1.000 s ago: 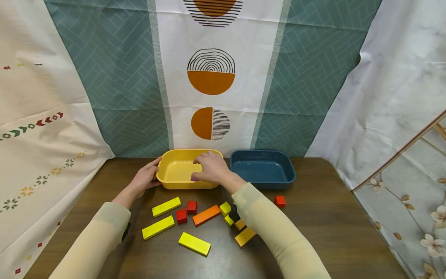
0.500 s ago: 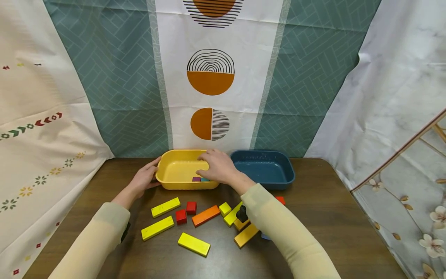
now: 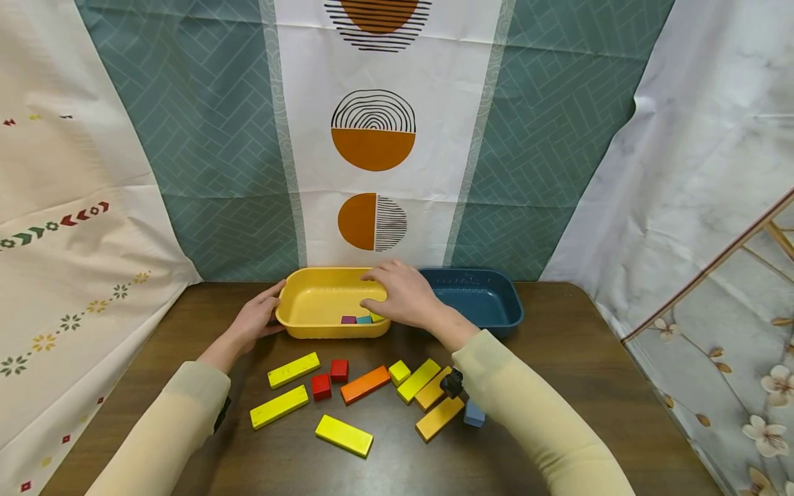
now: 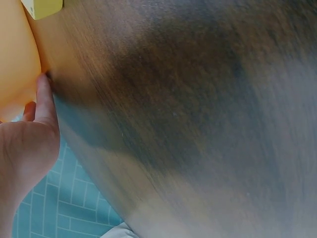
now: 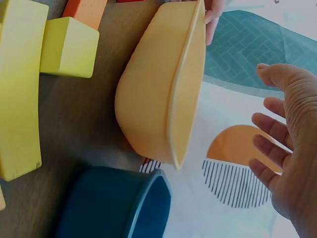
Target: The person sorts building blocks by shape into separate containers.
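Dark table [image 3: 589, 386] bears yellow tub [image 3: 329, 332]; tub might slide if left hand [image 3: 256, 318] pushes harder, its straight fingers only resting against side. Blue tub [image 3: 486, 308] beside it: bump risk from right forearm [image 3: 451, 325]. Right hand [image 3: 406, 295] above yellow tub's right end, fingers apart, nothing held; dipping low could catch rim. Grey-blue cube [image 3: 474, 413] near sleeve [image 3: 527, 406]: easily nudged. Purple cube [image 3: 349, 319], blue cube [image 3: 363, 319], yellow block [image 3: 375, 317] inside yellow tub: jolt could scatter them.
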The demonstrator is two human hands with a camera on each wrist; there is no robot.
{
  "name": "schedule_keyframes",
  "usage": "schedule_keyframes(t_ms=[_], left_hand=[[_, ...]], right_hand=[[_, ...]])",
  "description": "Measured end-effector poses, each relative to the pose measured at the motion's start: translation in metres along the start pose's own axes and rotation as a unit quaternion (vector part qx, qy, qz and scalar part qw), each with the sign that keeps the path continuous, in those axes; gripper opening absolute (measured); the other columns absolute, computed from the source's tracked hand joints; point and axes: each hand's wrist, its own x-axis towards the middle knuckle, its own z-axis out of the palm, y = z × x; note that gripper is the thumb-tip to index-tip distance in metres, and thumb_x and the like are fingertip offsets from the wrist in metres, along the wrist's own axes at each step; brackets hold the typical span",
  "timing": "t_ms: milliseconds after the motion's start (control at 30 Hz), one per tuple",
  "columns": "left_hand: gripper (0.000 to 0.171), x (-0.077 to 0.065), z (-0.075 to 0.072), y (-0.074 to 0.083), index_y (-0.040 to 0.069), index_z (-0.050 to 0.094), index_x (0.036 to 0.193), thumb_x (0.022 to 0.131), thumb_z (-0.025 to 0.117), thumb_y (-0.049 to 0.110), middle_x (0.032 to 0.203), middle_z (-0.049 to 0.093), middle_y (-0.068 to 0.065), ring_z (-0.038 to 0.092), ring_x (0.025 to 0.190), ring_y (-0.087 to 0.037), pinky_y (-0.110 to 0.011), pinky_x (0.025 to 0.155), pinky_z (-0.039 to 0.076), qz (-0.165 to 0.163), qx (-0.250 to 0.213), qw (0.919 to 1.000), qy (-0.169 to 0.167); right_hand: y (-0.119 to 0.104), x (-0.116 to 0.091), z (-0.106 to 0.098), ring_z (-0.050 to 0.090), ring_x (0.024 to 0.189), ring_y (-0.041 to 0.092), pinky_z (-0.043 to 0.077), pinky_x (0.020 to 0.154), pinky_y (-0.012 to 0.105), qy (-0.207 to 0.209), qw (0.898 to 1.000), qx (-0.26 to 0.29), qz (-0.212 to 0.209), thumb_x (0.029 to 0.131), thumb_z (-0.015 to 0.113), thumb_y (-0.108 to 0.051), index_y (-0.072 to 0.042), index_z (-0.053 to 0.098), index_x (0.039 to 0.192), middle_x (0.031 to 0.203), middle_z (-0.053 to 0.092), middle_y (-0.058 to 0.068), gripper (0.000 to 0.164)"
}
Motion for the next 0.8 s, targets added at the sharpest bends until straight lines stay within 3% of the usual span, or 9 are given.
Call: schedule_keyframes(t_ms=[500,800], left_hand=[[0.058,0.000,0.000,0.000,0.024,0.018,0.165,0.110,0.034,0.023,0.168,0.019,-0.016,0.047,0.134,-0.040,-0.050,0.102,0.050,0.000,0.002,1.0000,-0.002],[0.058,-0.001,0.000,0.000,0.024,0.018,0.165,0.110,0.034,0.023,0.168,0.020,-0.016,0.048,0.132,-0.039,-0.048,0.101,0.052,0.002,0.005,1.0000,-0.001]], right_hand=[[0.019,-0.031,-0.023,0.053,0.120,0.021,0.047,0.101,0.041,0.025,1.000,0.002,-0.007,0.092,0.074,-0.044,-0.018,0.069,0.132,0.130,0.066,-0.001,0.048],[0.035,-0.057,-0.036,0.054,0.118,0.020,0.049,0.098,0.041,0.034,0.999,0.013,0.013,0.092,0.074,-0.042,-0.020,0.070,0.130,0.128,0.067,-0.003,0.044]])
